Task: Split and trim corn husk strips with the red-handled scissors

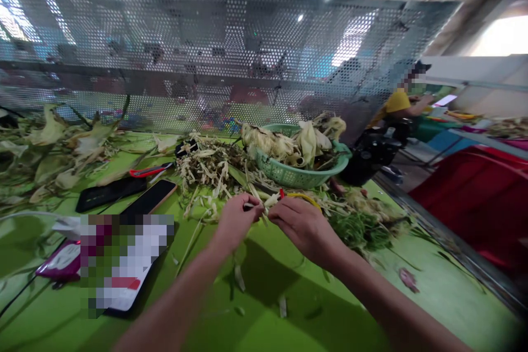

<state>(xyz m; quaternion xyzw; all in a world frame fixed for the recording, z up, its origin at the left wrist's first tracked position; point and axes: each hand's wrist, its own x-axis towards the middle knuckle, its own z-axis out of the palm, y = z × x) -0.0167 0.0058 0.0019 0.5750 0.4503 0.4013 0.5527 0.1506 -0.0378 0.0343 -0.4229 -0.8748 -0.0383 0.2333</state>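
Note:
My left hand (pixel 237 219) is closed round a pale strip of plant husk (pixel 258 197) above the green table (pixel 264 297). My right hand (pixel 303 225) is closed too, pinching the other end of the same pale piece; a red and yellow tool (pixel 295 196) shows at its fingers. The two hands almost touch. Just behind them lies a heap of pale husk strips (pixel 206 168). A green plastic basket (pixel 301 173) filled with husks stands beyond the hands.
Two dark phones (pixel 124 195) and a red-handled cutter (pixel 150 170) lie at the left, with papers nearer me. Green herbs (pixel 361 231) lie right of my hands. A perforated metal screen (pixel 214 55) backs the table. A person in yellow (pixel 396 104) works at the far right.

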